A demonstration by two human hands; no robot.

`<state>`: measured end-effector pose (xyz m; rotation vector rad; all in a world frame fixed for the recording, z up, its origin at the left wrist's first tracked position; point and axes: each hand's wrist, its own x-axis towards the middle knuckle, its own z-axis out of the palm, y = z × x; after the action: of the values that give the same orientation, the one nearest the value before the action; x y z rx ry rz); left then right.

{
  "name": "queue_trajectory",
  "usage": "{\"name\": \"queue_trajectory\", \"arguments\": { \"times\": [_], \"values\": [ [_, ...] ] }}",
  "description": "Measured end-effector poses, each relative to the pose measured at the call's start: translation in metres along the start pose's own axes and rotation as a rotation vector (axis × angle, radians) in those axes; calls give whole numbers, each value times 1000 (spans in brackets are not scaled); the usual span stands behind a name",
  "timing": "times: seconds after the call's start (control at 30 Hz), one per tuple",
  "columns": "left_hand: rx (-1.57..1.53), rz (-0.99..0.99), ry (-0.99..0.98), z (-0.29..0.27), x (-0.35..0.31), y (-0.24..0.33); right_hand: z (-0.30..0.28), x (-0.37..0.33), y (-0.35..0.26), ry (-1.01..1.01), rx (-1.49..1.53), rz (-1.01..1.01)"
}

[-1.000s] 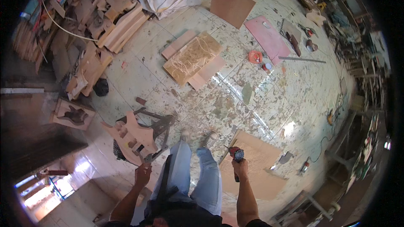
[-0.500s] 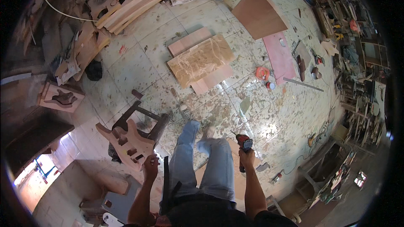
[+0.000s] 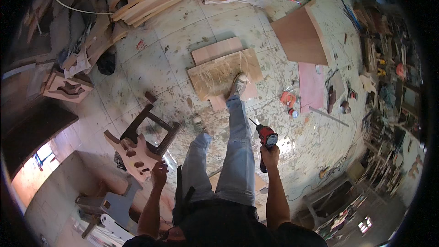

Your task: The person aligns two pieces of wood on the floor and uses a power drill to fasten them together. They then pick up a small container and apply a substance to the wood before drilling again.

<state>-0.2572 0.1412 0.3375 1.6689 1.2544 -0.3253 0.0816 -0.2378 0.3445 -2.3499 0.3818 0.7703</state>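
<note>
My right hand (image 3: 270,156) grips a red and black cordless drill (image 3: 266,137). Its thin bit points forward and a little left. My left hand (image 3: 159,174) hangs with curled fingers beside the near end of a wooden guitar body (image 3: 135,156); whether something small is in it I cannot make out. In this view the hand overlaps the body's edge, and contact cannot be told. The guitar body has cut-out cavities and lies on or over a dark stool (image 3: 165,138). Ahead, my right shoe (image 3: 238,83) is on or over a wooden board (image 3: 208,80) stacked on paler boards.
A brown panel (image 3: 302,36) and a pink sheet (image 3: 312,84) lie at the right, near an orange item (image 3: 287,99), a small can (image 3: 293,113) and a metal strip (image 3: 328,116). Wood offcuts (image 3: 155,2) fill the far left. Crowded shelves (image 3: 388,82) line the right.
My right leg has swung forward to the stacked boards, with my left foot behind. The drill stays in my right hand. The view has shifted, and my left hand remains beside the guitar body.
</note>
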Motion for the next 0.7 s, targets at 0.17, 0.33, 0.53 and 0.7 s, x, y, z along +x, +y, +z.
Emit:
{"name": "queue_trajectory", "arguments": {
  "times": [0.17, 0.33, 0.53, 0.7],
  "values": [
    [-27, -167, 58, 33, 14, 70, -7, 93, -25, -92, -4, -21],
    [-43, -171, 147, 76, 20, 161, -2, 173, -91, -236, -324, -103],
    [-28, -31, 244, 120, 65, 268, 65, 240, -125, -397, -425, -173],
    [-208, -186, 18, 218, 162, 295, 127, 274, -114, -339, -301, -239]
  ]
}}
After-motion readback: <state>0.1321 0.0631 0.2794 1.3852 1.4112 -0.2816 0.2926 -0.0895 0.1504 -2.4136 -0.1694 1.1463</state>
